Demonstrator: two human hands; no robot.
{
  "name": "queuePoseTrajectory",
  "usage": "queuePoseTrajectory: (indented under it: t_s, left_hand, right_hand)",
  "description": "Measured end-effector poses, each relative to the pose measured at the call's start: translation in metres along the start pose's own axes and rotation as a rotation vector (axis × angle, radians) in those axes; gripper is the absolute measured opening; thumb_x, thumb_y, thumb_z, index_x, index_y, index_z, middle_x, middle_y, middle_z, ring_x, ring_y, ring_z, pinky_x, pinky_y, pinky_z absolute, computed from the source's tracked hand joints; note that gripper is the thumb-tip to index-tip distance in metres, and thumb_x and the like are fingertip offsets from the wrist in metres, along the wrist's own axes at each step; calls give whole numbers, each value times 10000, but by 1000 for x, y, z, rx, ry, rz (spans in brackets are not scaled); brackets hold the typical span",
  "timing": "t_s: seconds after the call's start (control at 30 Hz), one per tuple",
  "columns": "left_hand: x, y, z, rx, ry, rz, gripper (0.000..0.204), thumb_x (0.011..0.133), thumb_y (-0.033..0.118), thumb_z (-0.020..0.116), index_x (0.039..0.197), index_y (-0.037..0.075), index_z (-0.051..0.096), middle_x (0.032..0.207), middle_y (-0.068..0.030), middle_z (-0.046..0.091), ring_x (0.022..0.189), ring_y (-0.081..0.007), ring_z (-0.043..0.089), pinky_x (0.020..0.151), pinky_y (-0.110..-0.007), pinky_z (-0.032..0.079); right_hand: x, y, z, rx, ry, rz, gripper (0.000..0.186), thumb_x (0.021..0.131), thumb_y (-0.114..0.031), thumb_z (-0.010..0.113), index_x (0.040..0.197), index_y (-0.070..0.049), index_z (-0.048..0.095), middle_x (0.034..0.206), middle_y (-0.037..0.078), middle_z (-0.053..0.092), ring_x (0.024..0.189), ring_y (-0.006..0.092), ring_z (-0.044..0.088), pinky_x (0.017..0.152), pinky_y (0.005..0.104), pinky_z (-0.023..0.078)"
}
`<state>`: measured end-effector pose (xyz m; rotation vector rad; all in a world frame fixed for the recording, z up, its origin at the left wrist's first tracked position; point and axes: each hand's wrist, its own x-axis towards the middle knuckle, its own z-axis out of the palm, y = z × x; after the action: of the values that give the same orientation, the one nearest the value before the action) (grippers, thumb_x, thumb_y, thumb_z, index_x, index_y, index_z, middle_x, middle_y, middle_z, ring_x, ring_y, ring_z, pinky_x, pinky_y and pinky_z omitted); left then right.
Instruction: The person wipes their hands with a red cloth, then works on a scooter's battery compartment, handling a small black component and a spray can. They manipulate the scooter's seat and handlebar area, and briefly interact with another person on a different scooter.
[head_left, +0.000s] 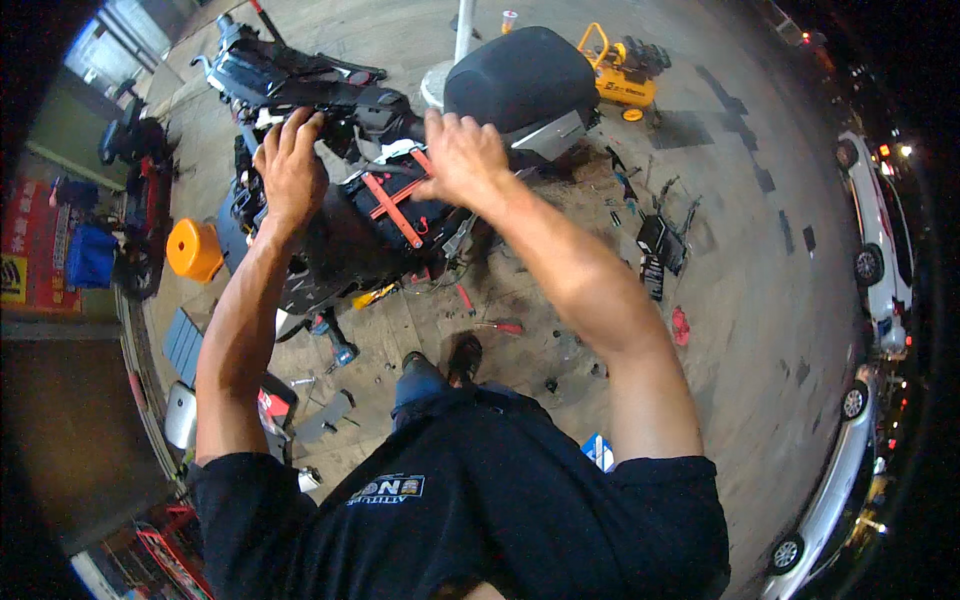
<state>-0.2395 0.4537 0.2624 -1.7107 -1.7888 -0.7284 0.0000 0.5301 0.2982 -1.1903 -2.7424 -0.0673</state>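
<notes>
My left hand [292,165] reaches onto the partly dismantled black scooter [330,245], its fingers bent over dark parts below the handlebar section; what they grip is hard to make out. My right hand [465,160] is curled just in front of the black seat [520,80], above the open middle of the scooter, and what is in it is hidden. Red crossed straps [395,210] lie over a black block between and below my hands, close to my right fingers.
An orange stool [195,248] stands left; a yellow compressor [625,85] behind. On the ground are a cordless drill [340,345], a screwdriver [505,326] and an open black toolbox [660,240]. Another scooter [140,260] stands left; white cars [880,275] are parked right.
</notes>
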Motion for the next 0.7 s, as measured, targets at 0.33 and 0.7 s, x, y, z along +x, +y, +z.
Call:
queuePoseTrajectory:
  t_s: [0.33,0.7]
  left_hand:
    - [1,-2,2,-21,6,36,405,875,42,524,1267,133,569,1358,-65,560,1221,-323,512,1033,-493,335]
    - [0,-7,7,-26,-38,12,429,870,104,576,1298,135,566,1375,-82,552,1232,-339,507,1031,-491,335]
  right_hand:
    - [12,10,2,66,-18,-56,318,849,-156,615,1140,-28,608,1087,137,687,1018,283,669,840,423,523]
    - [-5,-16,6,34,-5,91,1190,524,-514,909,1426,32,358,1261,153,570,1170,290,555,968,478,436]
